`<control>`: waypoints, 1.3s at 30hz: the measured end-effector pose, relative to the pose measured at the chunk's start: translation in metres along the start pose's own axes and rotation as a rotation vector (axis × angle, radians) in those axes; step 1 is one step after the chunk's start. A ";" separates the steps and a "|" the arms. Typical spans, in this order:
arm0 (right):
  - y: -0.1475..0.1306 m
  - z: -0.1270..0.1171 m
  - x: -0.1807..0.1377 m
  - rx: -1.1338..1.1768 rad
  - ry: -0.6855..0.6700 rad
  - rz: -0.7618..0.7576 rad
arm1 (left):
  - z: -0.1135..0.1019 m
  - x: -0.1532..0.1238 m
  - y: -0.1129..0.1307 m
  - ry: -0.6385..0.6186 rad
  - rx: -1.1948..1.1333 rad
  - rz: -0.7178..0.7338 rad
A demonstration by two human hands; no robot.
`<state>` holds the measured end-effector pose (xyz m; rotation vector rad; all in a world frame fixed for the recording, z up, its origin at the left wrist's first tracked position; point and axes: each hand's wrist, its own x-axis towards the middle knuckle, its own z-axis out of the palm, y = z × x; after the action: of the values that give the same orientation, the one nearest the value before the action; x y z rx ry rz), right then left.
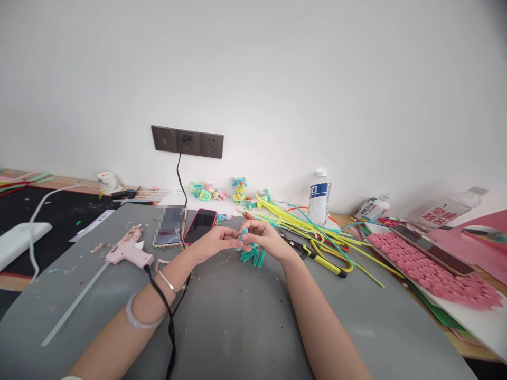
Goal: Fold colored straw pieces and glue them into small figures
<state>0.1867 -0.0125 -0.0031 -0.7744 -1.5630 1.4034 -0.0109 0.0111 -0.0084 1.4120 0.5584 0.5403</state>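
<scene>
Between the fingertips of both hands is a small light-blue piece of pipe cleaner (243,233), its shape partly covered by the fingers. My left hand (217,243) pinches it from the left. From the right, my right hand (266,238) grips the same piece with thumb and curled fingers. Just below the hands, several bent teal pipe cleaner pieces (253,257) show; I cannot tell whether they join the blue piece or lie on the grey mat (233,327). Beyond the hands, small pipe cleaner figures (239,190) stand near the wall.
Left lie a pink glue gun (130,252) with a long glue stick, and phones (200,227). Its black cable (171,327) runs under my left arm. Right are yellow-handled pliers (325,261), yellow pipe cleaners (293,219), a bottle (319,198) and a pink knitted mat (428,269).
</scene>
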 end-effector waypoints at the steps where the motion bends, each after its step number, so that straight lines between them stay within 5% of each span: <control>1: 0.000 0.000 -0.001 -0.002 -0.020 0.009 | 0.000 0.000 0.000 -0.027 -0.010 -0.009; 25: 0.002 0.000 -0.001 0.082 -0.095 0.022 | 0.005 -0.001 0.004 -0.038 -0.011 0.037; 34: 0.001 -0.008 0.007 -0.084 0.376 -0.097 | 0.003 0.000 0.002 0.104 -0.041 0.069; 39: 0.003 -0.011 0.008 -0.129 0.475 -0.090 | 0.002 0.001 0.002 0.178 -0.028 0.069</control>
<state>0.1928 0.0002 -0.0046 -1.0158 -1.3021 0.9696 -0.0088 0.0104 -0.0061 1.3687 0.6435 0.7307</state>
